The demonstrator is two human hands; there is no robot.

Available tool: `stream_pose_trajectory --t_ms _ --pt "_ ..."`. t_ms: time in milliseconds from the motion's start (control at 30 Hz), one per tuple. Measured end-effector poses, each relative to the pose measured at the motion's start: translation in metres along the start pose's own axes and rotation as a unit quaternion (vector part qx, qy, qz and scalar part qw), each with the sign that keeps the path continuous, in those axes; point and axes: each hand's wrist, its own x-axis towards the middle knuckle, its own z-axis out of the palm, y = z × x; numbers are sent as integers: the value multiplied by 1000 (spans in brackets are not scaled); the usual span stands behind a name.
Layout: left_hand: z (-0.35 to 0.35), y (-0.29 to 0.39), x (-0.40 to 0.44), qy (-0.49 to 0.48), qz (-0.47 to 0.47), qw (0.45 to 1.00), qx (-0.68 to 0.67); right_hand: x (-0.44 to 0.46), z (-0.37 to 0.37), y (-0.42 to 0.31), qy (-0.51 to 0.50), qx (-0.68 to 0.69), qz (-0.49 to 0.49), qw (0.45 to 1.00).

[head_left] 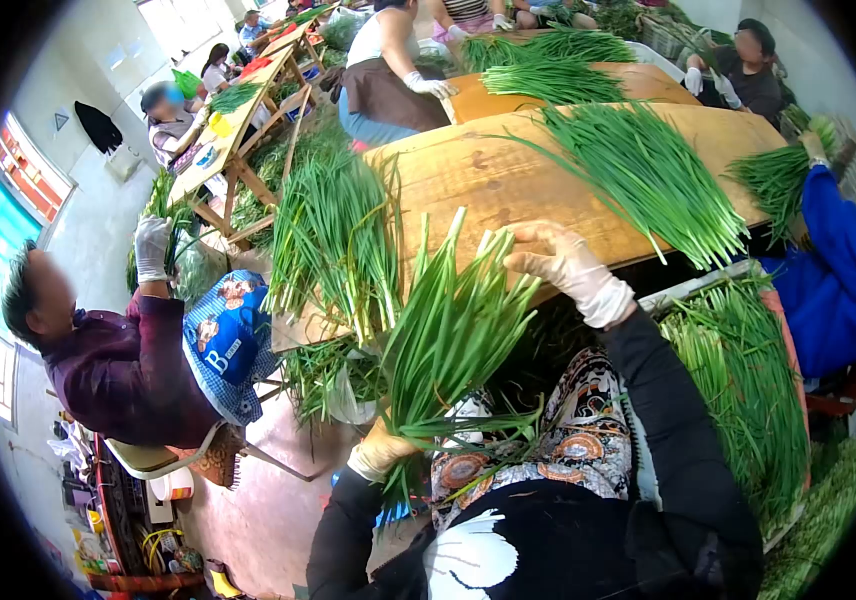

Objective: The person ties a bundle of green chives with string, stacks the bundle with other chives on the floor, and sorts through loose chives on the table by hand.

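In the head view, my gloved left hand (380, 452) is wrapped round the lower, leafy part of a bunch of garlic chives (458, 330), whose pale stem ends point up and away from me. My gloved right hand (566, 268) is beside those stem ends, thumb and fingers apart in a curve; whether a fingertip touches a stem is unclear. Beyond it on the wooden table (468, 180) lies a neat pile of chives (648, 180). A looser heap of chives (333, 240) hangs over the table's left end.
At my right stands a crate (788, 350) full of chives. A seated person (118, 370) on the left holds chives in a gloved hand. A blue sleeve (833, 270) reaches in at the right. Several people sit at tables farther back.
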Motion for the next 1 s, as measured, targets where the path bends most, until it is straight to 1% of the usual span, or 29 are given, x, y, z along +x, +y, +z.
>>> stream_pose_trajectory --t_ms 33,67,100,133,167,233,267,300,367,400,433,467,500,567,633,700,767,800,833,900,967,1000 --pt "4 1 0 13 3 1000 -22 2 9 4 18 107 9 994" --pt "5 1 0 11 -7 999 -49 2 14 7 18 107 10 994" --pt "5 0 0 11 -8 999 -49 1 19 9 -33 245 116 962" --pt "5 0 0 -1 -9 1000 -30 0 22 10 -83 374 218 898" --pt "5 1 1 -13 -10 1000 -11 -3 26 11 -83 375 219 897" --pt "5 1 0 -12 -6 1000 -10 -9 31 14 -21 505 135 852" --pt "1 -3 1 -15 -12 1000 14 -10 33 18 7 400 65 914" --pt "-2 -8 1 -19 -17 999 38 -13 30 21 7 400 66 914" --pt "-6 -11 -2 -29 2 999 37 -14 19 14 -91 438 134 884" --pt "-6 -11 -3 -22 -25 999 1 -15 17 6 -103 523 130 836" --pt "-7 -10 -4 -14 -52 998 -36 -15 11 4 -103 522 130 836" --pt "-8 -11 -5 -15 -73 996 -44 -15 5 3 -149 473 141 857" --pt "-7 -10 -6 -15 -74 996 -44 -16 2 4 -194 420 151 873" --pt "0 -2 -7 -22 -44 998 -49 -15 7 8 -193 442 133 866" --pt "1 -6 -5 -35 -44 998 -33 -16 4 11 -212 257 123 935" --pt "-4 -16 -3 -47 -43 998 -18 -17 0 7 -211 278 132 928" --pt "-3 -11 0 -56 -55 997 -4 -19 1 7 -221 405 135 877" --pt "0 -6 -9 -19 -61 995 -70 -20 3 4 -197 418 147 874" --pt "0 -6 -9 -19 -60 996 -70 -21 4 4 -196 418 146 875" --pt "-3 -6 -10 -28 -54 998 -28 -23 7 5 -192 382 227 875" --pt "-16 -29 -4 -42 -70 996 -23 -22 2 -2 -204 366 231 878" --pt "-23 -42 -3 -56 -84 995 -19 -25 1 -1 -219 422 236 848"
